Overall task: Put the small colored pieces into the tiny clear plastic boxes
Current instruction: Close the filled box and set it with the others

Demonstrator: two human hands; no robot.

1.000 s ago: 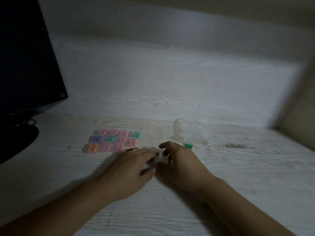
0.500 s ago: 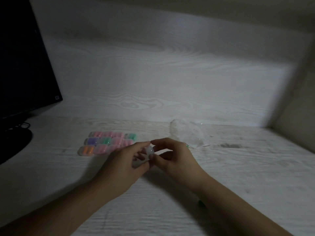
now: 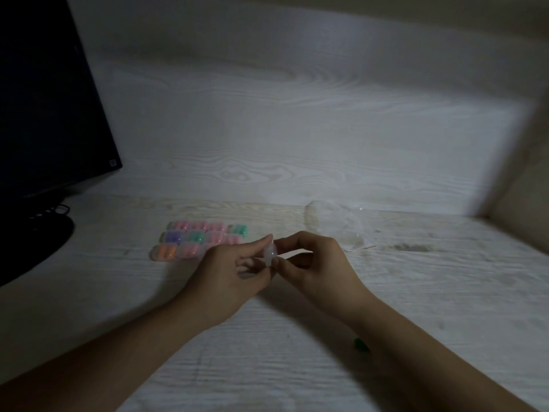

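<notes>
A tiny clear plastic box (image 3: 269, 253) is held above the desk between both hands. My left hand (image 3: 234, 272) pinches its left side with thumb and forefinger. My right hand (image 3: 315, 263) pinches its right side the same way. Whether anything lies inside the box cannot be seen. To the left, several filled clear boxes (image 3: 196, 240) lie in rows on the desk, holding pink, purple, green and orange pieces. A single green piece (image 3: 360, 344) lies on the desk beside my right forearm.
A crumpled clear plastic bag (image 3: 338, 230) lies behind my right hand. A dark monitor (image 3: 50, 114) with its round base (image 3: 32, 248) and cables stands at the left. A wood-grain back panel and a right side wall close in the desk (image 3: 445, 292).
Both hands have risen from the desk with the clear box between them and now hold it up at fingertip level. A green piece has come into view by my right forearm.
</notes>
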